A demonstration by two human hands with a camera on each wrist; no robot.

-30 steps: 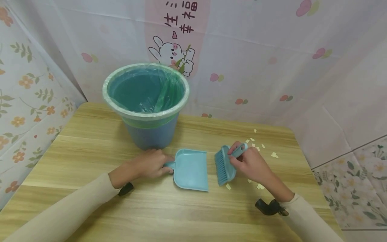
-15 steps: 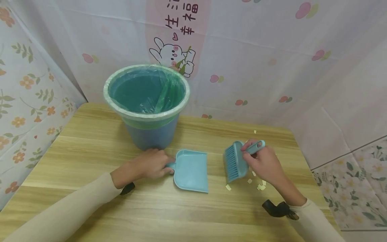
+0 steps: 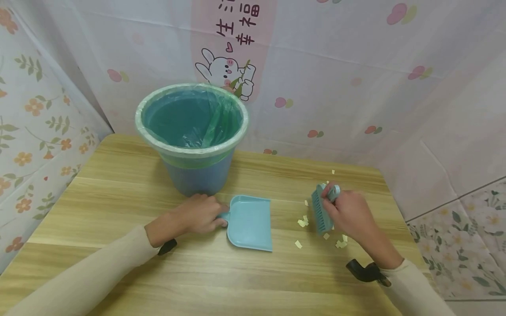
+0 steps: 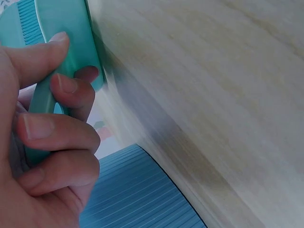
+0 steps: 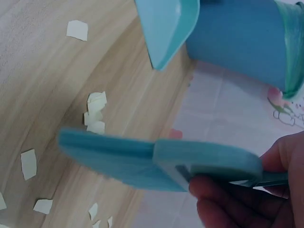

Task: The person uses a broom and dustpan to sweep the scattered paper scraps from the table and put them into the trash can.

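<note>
While the right hand (image 3: 352,215) grips the brush (image 3: 322,215), scraps (image 3: 302,222) lie around it; farther left, the left hand (image 3: 200,214) grips the pan (image 3: 250,222) by its handle, mouth facing the brush. Short, low strokes toward the pan, held flat, should scatter least.

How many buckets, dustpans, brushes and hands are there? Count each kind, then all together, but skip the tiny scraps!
Bucket: 1
Dustpan: 1
Brush: 1
Hands, left hand and right hand: 2
Total: 5
</note>
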